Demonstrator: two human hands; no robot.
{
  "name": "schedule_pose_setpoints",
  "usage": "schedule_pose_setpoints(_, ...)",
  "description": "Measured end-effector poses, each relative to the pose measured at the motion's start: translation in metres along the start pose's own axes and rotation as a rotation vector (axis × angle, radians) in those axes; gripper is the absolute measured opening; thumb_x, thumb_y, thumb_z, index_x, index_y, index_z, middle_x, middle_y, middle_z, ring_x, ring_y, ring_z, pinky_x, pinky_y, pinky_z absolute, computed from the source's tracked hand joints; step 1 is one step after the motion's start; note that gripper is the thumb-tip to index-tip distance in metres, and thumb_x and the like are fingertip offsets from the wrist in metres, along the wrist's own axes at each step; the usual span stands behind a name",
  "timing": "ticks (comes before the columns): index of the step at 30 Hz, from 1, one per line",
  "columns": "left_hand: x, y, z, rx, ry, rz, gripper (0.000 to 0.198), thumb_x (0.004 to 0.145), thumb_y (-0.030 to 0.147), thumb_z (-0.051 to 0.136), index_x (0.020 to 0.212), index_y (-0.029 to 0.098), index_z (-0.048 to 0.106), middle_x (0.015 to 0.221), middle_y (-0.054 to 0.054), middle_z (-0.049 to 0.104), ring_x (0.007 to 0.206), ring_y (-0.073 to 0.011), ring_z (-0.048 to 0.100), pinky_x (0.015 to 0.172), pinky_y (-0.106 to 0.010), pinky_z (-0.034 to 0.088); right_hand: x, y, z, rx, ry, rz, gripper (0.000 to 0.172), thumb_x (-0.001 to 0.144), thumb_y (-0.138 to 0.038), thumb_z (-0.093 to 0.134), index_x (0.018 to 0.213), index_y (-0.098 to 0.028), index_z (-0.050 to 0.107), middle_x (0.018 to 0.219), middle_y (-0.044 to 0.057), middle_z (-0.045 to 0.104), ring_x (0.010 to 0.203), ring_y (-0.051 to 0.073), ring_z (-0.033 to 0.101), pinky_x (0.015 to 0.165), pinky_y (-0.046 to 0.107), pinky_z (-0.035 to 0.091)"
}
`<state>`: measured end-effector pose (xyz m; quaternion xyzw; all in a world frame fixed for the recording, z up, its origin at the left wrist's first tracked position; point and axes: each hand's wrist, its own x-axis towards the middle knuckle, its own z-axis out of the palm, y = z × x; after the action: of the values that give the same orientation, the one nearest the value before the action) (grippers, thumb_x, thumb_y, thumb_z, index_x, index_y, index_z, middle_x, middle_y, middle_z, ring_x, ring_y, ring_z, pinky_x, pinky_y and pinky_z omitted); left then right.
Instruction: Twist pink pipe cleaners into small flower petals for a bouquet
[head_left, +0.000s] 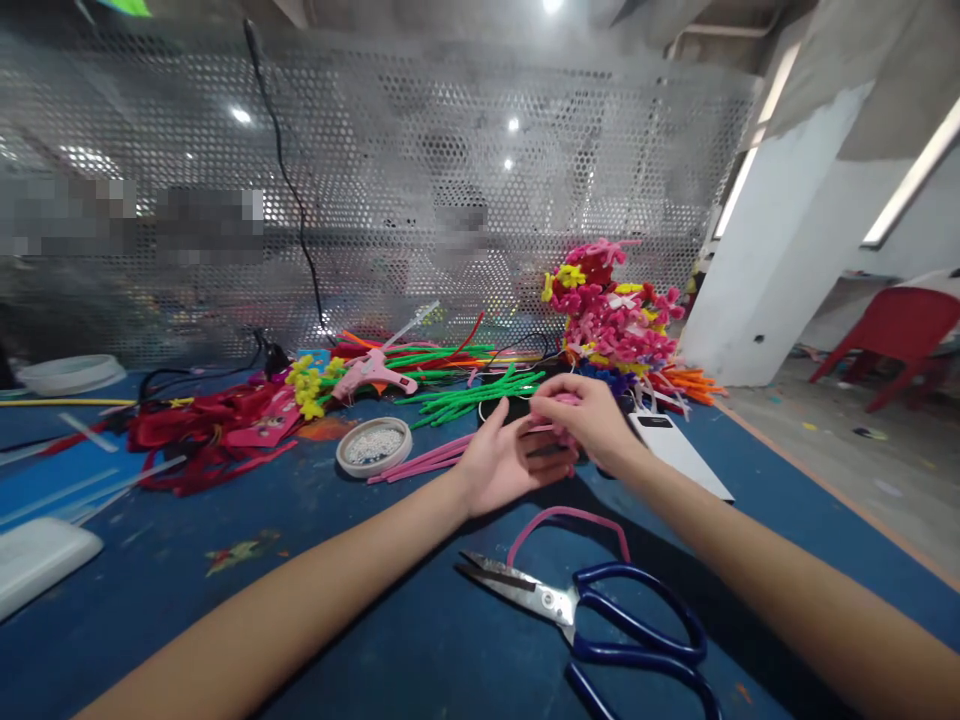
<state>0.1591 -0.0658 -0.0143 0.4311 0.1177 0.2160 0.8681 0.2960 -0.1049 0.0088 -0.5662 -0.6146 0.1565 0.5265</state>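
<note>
Both my hands meet over the blue table [315,620], a little past its middle. My left hand [506,460] lies palm up with its fingers half curled under a pink pipe cleaner piece [551,428]. My right hand [589,415] is closed from above, pinching that same pink piece against the left fingers. A longer bent pink pipe cleaner [570,520] lies on the table just below my wrists, and several straight pink ones [420,462] rest to the left of my left hand.
Blue-handled scissors [600,620] lie near me. Further off: a round dish of white beads [373,446], a pink glue gun [371,372], green pipe cleaners [465,395], a pile of finished pipe-cleaner flowers [615,310], a white card [679,450], red scraps [202,430]. A mesh screen [375,180] backs the table.
</note>
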Motion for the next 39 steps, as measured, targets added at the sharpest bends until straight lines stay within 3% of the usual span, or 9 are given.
schedule_pose_setpoints(2, -0.003, 0.0, 0.007, -0.228, 0.037, -0.065, 0.045, 0.083, 0.057, 0.043, 0.09, 0.015, 0.057, 0.085, -0.01, 0.065, 0.085, -0.0262, 0.063, 0.086, -0.048, 0.042, 0.008, -0.004, 0.021, 0.081, -0.016, -0.028, 0.016, 0.076, -0.032, 0.052, 0.076, -0.018, 0.058, 0.068, 0.001, 0.065, 0.054, 0.012, 0.058, 0.05, 0.023, 0.045)
schedule_pose_setpoints(5, -0.003, -0.001, 0.014, -0.334, 0.268, -0.019, 0.036, 0.088, 0.045, 0.039, 0.084, 0.015, 0.057, 0.079, -0.009, 0.065, 0.075, -0.0243, 0.064, 0.073, -0.045, 0.049, 0.009, -0.003, 0.045, 0.143, -0.021, -0.079, 0.012, 0.076, -0.029, 0.051, 0.075, -0.018, 0.057, 0.069, 0.0, 0.063, 0.061, 0.014, 0.059, 0.057, 0.024, 0.047)
schedule_pose_setpoints(10, 0.002, -0.002, 0.006, -0.386, 0.489, 0.067, 0.027, 0.088, 0.027, 0.037, 0.073, 0.015, 0.055, 0.062, -0.002, 0.061, 0.053, -0.0156, 0.06, 0.053, -0.028, 0.05, -0.004, 0.001, 0.057, 0.078, -0.052, -0.187, 0.014, 0.077, -0.026, 0.054, 0.066, -0.019, 0.057, 0.069, 0.001, 0.059, 0.068, 0.016, 0.055, 0.065, 0.027, 0.044)
schedule_pose_setpoints(16, 0.001, 0.011, -0.001, -0.424, 0.517, 0.001, 0.022, 0.087, 0.023, 0.04, 0.074, 0.012, 0.054, 0.06, -0.004, 0.058, 0.046, -0.0113, 0.057, 0.039, -0.018, 0.046, 0.009, 0.003, 0.019, -0.084, 0.0, -0.239, 0.024, 0.088, -0.032, 0.039, 0.085, -0.02, 0.06, 0.088, 0.004, 0.061, 0.085, 0.017, 0.054, 0.076, 0.028, 0.04)
schedule_pose_setpoints(20, -0.003, 0.022, -0.001, -0.452, 0.48, -0.102, 0.02, 0.087, 0.023, 0.041, 0.073, 0.012, 0.051, 0.053, 0.001, 0.048, 0.035, -0.0044, 0.046, 0.028, -0.007, 0.028, 0.026, 0.026, -0.025, -0.283, 0.004, -0.16, 0.015, 0.08, -0.023, 0.048, 0.075, -0.017, 0.061, 0.071, 0.003, 0.061, 0.066, 0.017, 0.053, 0.063, 0.027, 0.038)
schedule_pose_setpoints(23, -0.004, 0.024, 0.0, -0.467, 0.468, -0.129, 0.023, 0.088, 0.022, 0.039, 0.068, 0.013, 0.046, 0.05, 0.004, 0.043, 0.032, -0.0026, 0.042, 0.026, -0.006, 0.022, 0.029, 0.045, -0.043, -0.416, -0.117, -0.116, 0.007, 0.07, -0.014, 0.057, 0.065, -0.017, 0.062, 0.062, 0.001, 0.06, 0.06, 0.015, 0.053, 0.058, 0.026, 0.037)
schedule_pose_setpoints(26, -0.004, 0.023, 0.002, -0.469, 0.467, -0.158, 0.027, 0.088, 0.022, 0.039, 0.062, 0.015, 0.041, 0.046, 0.007, 0.036, 0.027, -0.0014, 0.034, 0.024, -0.007, 0.017, 0.028, 0.059, -0.047, -0.491, -0.272, -0.093, 0.006, 0.07, -0.012, 0.06, 0.068, -0.016, 0.064, 0.061, -0.001, 0.061, 0.059, 0.014, 0.055, 0.057, 0.025, 0.039)
schedule_pose_setpoints(31, -0.004, 0.02, 0.0, -0.455, 0.506, -0.213, 0.034, 0.087, 0.024, 0.04, 0.054, 0.017, 0.033, 0.039, 0.01, 0.026, 0.022, -0.0012, 0.027, 0.022, -0.009, 0.014, 0.03, 0.071, -0.047, -0.568, -0.411, -0.089, 0.012, 0.085, -0.024, 0.056, 0.083, -0.014, 0.063, 0.083, 0.002, 0.065, 0.077, 0.014, 0.059, 0.072, 0.032, 0.045)
schedule_pose_setpoints(39, -0.003, 0.016, -0.005, -0.428, 0.52, -0.264, 0.039, 0.087, 0.029, 0.039, 0.051, 0.018, 0.03, 0.035, 0.01, 0.024, 0.021, -0.0014, 0.024, 0.021, -0.01, 0.013, 0.032, 0.072, -0.057, -0.55, -0.622, -0.068, 0.021, 0.086, -0.033, 0.055, 0.081, -0.014, 0.063, 0.077, 0.001, 0.066, 0.072, 0.014, 0.061, 0.071, 0.032, 0.047)
